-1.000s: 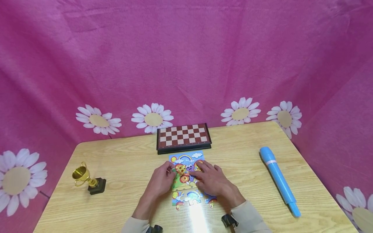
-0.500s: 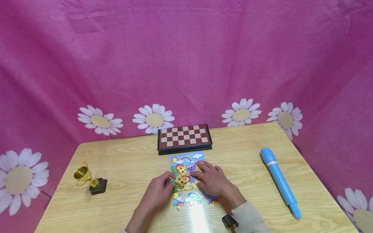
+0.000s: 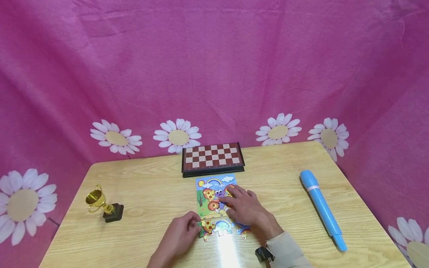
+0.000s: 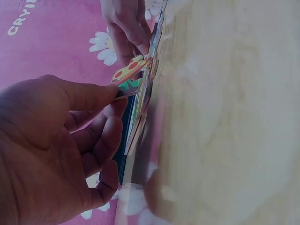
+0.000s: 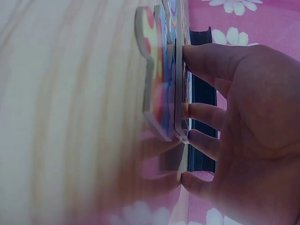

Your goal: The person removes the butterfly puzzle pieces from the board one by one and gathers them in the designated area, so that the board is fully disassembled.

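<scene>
My left hand [image 3: 180, 232] pinches a jigsaw puzzle piece [image 4: 129, 70] between thumb and forefinger, the piece showing a red-and-yellow spotted wing and green. In the head view it overlaps the left end of the row of loose puzzle pieces [image 3: 222, 225] along the near side of the picture board. The picture board [image 3: 205, 211] shows a purple butterfly with pizza-like wings, a rainbow and a sun. My right hand [image 3: 246, 207] rests on the board's right side, fingers spread and hiding part of it. Another loose piece [image 5: 152, 75] lies below that hand.
Behind the board stands a folded checkered chess box [image 3: 213, 156]. A gold trophy cup [image 3: 104, 206] on a black base is at the left. On the right lies a blue microphone-shaped toy [image 3: 322, 208]. A pink flowered cloth [image 3: 214, 74] hangs around the wooden table [image 3: 151, 186].
My left hand has moved nearer, carrying the puzzle piece from over the board's lower left to the left end of the loose row. My right hand stays on the board.
</scene>
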The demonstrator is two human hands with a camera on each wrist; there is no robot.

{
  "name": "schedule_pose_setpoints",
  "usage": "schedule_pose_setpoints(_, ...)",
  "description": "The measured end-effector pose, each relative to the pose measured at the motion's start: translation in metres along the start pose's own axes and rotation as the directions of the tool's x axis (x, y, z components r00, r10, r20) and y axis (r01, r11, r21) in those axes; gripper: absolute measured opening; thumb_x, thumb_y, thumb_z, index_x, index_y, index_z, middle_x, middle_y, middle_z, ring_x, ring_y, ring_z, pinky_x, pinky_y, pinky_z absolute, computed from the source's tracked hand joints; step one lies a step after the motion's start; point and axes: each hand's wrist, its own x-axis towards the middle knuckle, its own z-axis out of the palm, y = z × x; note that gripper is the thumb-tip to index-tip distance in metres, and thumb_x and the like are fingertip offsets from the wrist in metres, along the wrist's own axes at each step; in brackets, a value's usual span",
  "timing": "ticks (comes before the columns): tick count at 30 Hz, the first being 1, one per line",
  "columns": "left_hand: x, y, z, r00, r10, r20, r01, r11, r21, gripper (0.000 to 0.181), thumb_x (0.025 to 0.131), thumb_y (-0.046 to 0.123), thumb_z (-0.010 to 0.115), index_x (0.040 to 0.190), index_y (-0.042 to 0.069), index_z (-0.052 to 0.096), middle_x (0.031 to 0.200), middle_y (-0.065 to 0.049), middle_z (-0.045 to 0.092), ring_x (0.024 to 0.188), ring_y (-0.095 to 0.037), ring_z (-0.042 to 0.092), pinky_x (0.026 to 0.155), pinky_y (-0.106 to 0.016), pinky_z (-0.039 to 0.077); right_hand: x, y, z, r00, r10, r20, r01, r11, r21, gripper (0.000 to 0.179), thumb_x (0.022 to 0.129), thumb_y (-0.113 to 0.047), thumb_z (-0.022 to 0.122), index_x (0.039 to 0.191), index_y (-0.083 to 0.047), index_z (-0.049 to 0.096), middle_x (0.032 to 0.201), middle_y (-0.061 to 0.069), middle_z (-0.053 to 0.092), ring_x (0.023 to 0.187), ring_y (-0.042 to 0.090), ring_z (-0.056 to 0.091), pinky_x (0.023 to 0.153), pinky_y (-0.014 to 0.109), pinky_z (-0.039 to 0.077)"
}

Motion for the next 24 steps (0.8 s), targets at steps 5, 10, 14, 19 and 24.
schedule_pose_setpoints(5, -0.006, 0.001, 0.0, 0.999, -0.025, 0.028, 0.025, 1.0, 0.004, 0.011, 0.086, 0.017, 0.066, 0.096, 0.018, 0.063, 0.073, 0.01, 0.056, 0.063, -0.004, 0.047, 0.06, -0.02, 0.038, 0.001, 0.0, 0.0, 1.0, 0.019, 0.002, -0.019, 1.0, -0.003, 0.042, 0.097, -0.035, 0.051, 0.14, -0.034, 0.05, 0.157, 0.004, 0.032, 0.146, 0.033, 0.025, 0.107, 0.063, 0.027)
schedule_pose_setpoints(10, -0.012, 0.0, 0.001, 0.996, -0.024, 0.082, 0.026, 0.999, -0.024, 0.008, 0.086, 0.017, 0.066, 0.093, 0.019, 0.062, 0.074, 0.01, 0.057, 0.064, -0.003, 0.049, 0.06, -0.02, 0.039, 0.001, 0.0, 0.001, 1.0, 0.023, 0.01, -0.023, 1.0, -0.001, 0.043, 0.097, -0.036, 0.051, 0.14, -0.036, 0.049, 0.158, 0.004, 0.031, 0.147, 0.032, 0.023, 0.108, 0.062, 0.026)
schedule_pose_setpoints(14, -0.016, 0.0, 0.003, 0.994, -0.002, 0.11, 0.007, 0.999, -0.042, 0.006, 0.087, 0.017, 0.066, 0.09, 0.019, 0.062, 0.073, 0.011, 0.057, 0.064, -0.002, 0.049, 0.061, -0.019, 0.039, 0.0, 0.001, 0.0, 1.0, 0.018, 0.007, -0.018, 1.0, 0.005, 0.042, 0.098, -0.036, 0.051, 0.14, -0.036, 0.049, 0.158, 0.004, 0.03, 0.147, 0.032, 0.023, 0.108, 0.063, 0.025)
schedule_pose_setpoints(19, -0.019, -0.001, 0.004, 0.993, 0.038, 0.113, -0.035, 0.999, -0.026, 0.004, 0.084, 0.017, 0.066, 0.088, 0.018, 0.064, 0.07, 0.013, 0.056, 0.062, 0.001, 0.048, 0.06, -0.018, 0.039, 0.0, 0.002, 0.001, 1.0, 0.007, 0.004, -0.007, 1.0, -0.002, 0.042, 0.097, -0.036, 0.051, 0.139, -0.035, 0.05, 0.158, 0.005, 0.031, 0.147, 0.032, 0.024, 0.108, 0.063, 0.026)
schedule_pose_setpoints(24, -0.021, -0.001, 0.005, 0.991, 0.044, 0.123, -0.05, 0.998, 0.042, 0.005, 0.082, 0.02, 0.067, 0.087, 0.021, 0.066, 0.067, 0.016, 0.055, 0.06, 0.002, 0.046, 0.061, -0.02, 0.036, 0.0, 0.002, 0.001, 1.0, 0.006, 0.005, -0.007, 1.0, 0.003, 0.042, 0.097, -0.036, 0.051, 0.139, -0.036, 0.051, 0.158, 0.005, 0.031, 0.147, 0.032, 0.024, 0.108, 0.063, 0.025)
